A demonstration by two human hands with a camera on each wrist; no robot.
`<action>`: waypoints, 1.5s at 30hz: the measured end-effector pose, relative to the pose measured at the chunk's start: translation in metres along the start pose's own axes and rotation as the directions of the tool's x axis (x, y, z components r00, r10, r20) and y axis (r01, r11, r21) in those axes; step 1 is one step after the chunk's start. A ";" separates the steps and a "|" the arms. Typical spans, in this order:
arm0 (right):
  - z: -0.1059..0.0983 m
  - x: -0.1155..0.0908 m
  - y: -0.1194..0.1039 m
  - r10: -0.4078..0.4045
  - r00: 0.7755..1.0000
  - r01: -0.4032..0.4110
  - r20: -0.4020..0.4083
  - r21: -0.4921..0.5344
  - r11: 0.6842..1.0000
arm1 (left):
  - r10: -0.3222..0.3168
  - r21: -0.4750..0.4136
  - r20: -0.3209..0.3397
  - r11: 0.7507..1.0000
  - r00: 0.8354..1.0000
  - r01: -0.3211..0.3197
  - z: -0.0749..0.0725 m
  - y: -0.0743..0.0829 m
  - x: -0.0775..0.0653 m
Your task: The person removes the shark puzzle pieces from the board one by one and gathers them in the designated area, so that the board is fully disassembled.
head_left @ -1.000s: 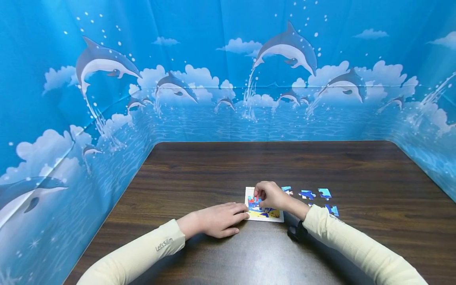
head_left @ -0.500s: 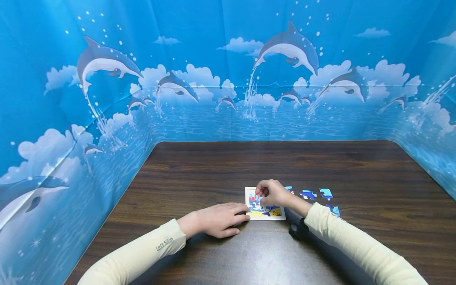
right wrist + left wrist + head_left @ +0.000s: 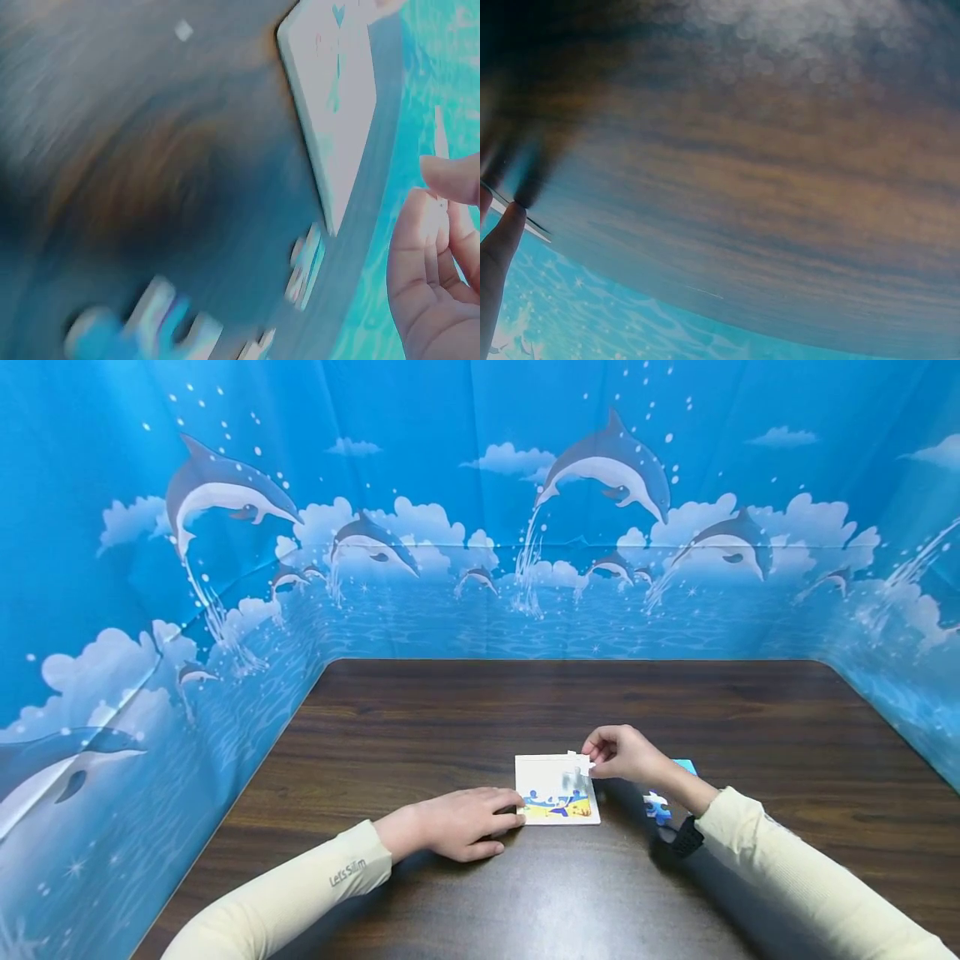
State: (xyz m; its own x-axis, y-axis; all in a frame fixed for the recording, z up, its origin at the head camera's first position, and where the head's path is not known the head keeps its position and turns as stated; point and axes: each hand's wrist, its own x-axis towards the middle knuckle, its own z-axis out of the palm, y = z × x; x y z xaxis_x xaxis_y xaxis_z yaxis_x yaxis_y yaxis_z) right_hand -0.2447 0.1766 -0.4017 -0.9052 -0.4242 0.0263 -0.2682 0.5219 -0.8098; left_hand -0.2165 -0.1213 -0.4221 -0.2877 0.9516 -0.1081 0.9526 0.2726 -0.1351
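Observation:
A jigsaw puzzle tray [image 3: 542, 774] lies on the table, its lower part filled with yellow and blue pieces and its upper part bare white. My left hand [image 3: 467, 823] lies flat, with its straight fingertips on the tray's left edge. Between thumb and fingers my right hand [image 3: 630, 755] pinches a puzzle piece [image 3: 582, 763] over the tray's upper right corner. White shows on the side turned to the head camera. In the right wrist view that held piece [image 3: 440, 135] appears edge-on as a thin strip.
To the right of the tray a blue and white loose piece [image 3: 657, 808] and a light blue one [image 3: 686, 767] lie partly behind the right forearm. A black wrist device [image 3: 684, 837] hangs under the right wrist. A blue dolphin curtain [image 3: 480, 610] surrounds the dark wooden table [image 3: 420, 718].
My right hand has moved right and up from the tray's upper left with a piece in its fingers. The tray's upper part now shows white. The left hand stays in place.

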 end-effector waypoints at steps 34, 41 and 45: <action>-0.015 -0.042 0.033 0.018 0.985 -0.014 0.169 -0.025 1.000 | -0.016 -0.020 0.025 1.000 1.000 0.016 -0.002 0.003 -0.001; -0.014 -0.045 0.032 0.005 0.985 -0.004 0.172 -0.006 1.000 | -0.010 -0.005 0.008 1.000 1.000 0.010 -0.002 0.003 -0.002; -0.014 -0.045 0.032 0.005 0.985 -0.006 0.172 0.006 1.000 | -0.005 -0.003 0.007 1.000 1.000 0.005 -0.002 0.004 -0.001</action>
State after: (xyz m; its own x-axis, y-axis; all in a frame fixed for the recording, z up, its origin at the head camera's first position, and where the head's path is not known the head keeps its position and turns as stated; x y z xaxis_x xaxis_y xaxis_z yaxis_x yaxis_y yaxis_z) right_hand -0.2167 0.2228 -0.4213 -0.8361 -0.5429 -0.0788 -0.2608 0.5197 -0.8136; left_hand -0.2122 -0.1214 -0.4206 -0.2936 0.9490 -0.1147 0.9513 0.2782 -0.1329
